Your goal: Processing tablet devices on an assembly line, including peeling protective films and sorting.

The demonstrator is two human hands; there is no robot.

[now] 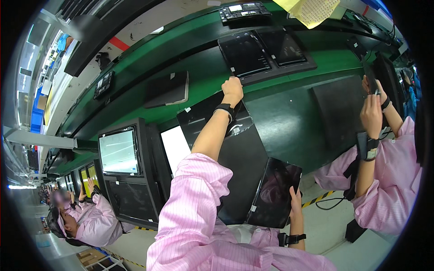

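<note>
My left arm stretches forward over the bench, and my left hand [233,88] is closed at the near corner of a dark glass screen panel [245,54]. What its fingers pinch, if anything, is hidden. That panel lies beside a second dark panel [282,46] in a black tray [307,65]. Low on the right, my right hand [295,202] grips the edge of another glossy black screen panel [275,192], tilted close to my body. Beneath my left forearm is a dark panel [199,118] with a white tab, by a black mat [239,158].
A lit screen [118,152] sits in a black frame on the left. Behind lie a dark folder-like slab [167,89] and an opened device [244,12]. Yellow perforated sheet [312,11] hangs at the top. Co-workers sit at the right [384,176] and left [95,217].
</note>
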